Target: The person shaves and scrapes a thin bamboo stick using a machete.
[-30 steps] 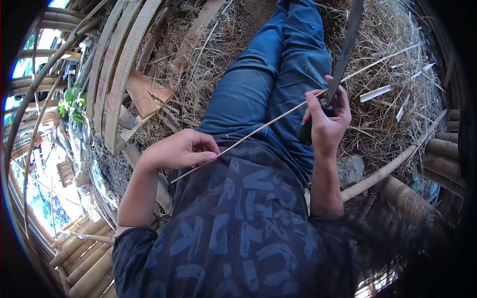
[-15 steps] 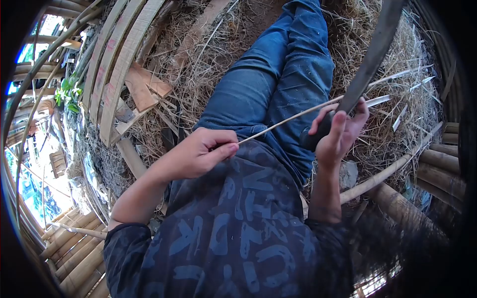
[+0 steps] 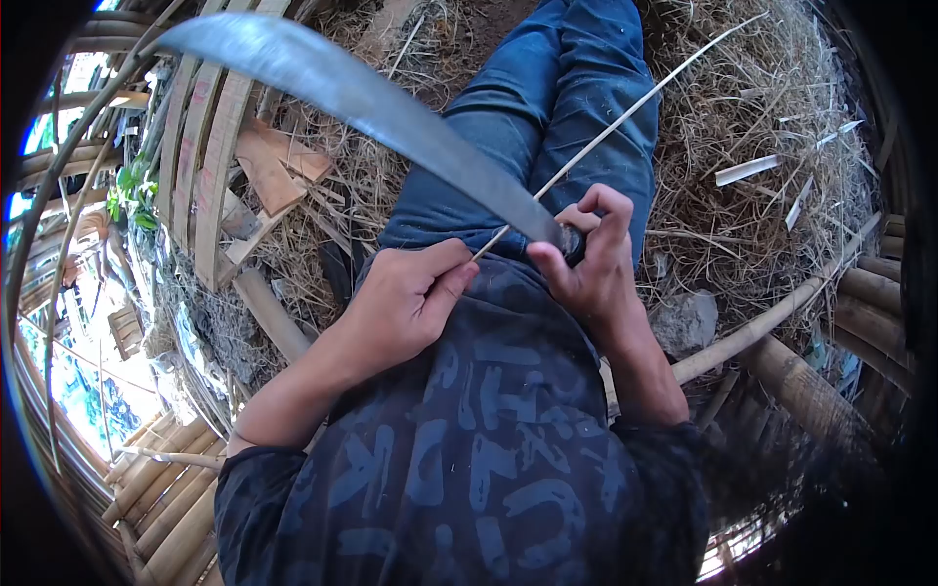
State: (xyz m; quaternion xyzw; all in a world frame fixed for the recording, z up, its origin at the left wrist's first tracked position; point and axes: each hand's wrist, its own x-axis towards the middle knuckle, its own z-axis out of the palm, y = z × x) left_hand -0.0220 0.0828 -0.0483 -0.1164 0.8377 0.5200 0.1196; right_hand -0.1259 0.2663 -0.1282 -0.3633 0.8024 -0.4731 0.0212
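Note:
My left hand (image 3: 415,293) is closed, pinching the near end of a thin pale bamboo strip (image 3: 630,115) between thumb and fingers at my waist. The strip slants up and right across my jeans, its far tip over the straw. My right hand (image 3: 598,256) grips the dark handle of a long machete (image 3: 376,112), thumb and fingers around it. The broad, slightly curved blade points up and left over my thighs, tip near the upper left. Close to the handle, the blade crosses above the strip; whether they touch I cannot tell.
Curved wooden slats (image 3: 200,146) and a broken wood piece (image 3: 274,166) lie left of my legs. Pale shavings (image 3: 747,170) rest on straw at the right. A stone (image 3: 684,324) and a bamboo pole (image 3: 762,337) are beside my right forearm. Bamboo slats (image 3: 171,498) stand lower left.
The machete has swung from pointing up-right to up-left, and my right hand has moved left toward my waist. The strip now tilts more steeply; my left hand still pinches it.

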